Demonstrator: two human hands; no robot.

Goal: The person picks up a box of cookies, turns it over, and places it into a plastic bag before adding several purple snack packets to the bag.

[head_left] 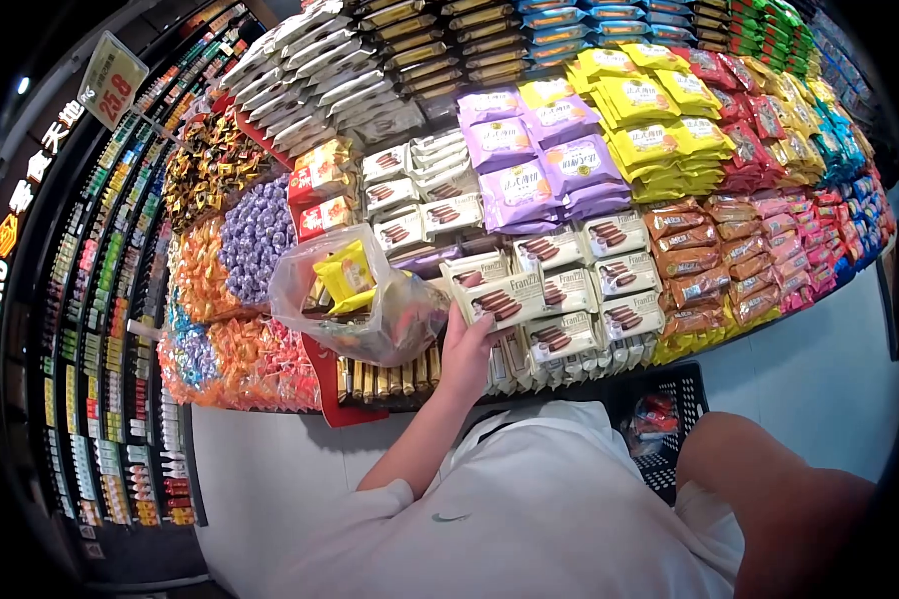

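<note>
Now, left hand (pixel 466 344): grasping a white, rectangular, wrapped packet (pixel 514 302)!
Right hand: unseen; can't tell.
Packet: being picked, seemingly.
Clear plastic bag (pixel 395 327): likely needs steadying next.

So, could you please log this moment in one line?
left hand: holding white packet | right hand: out of view | plastic bag: open, yellow packet inside
</note>
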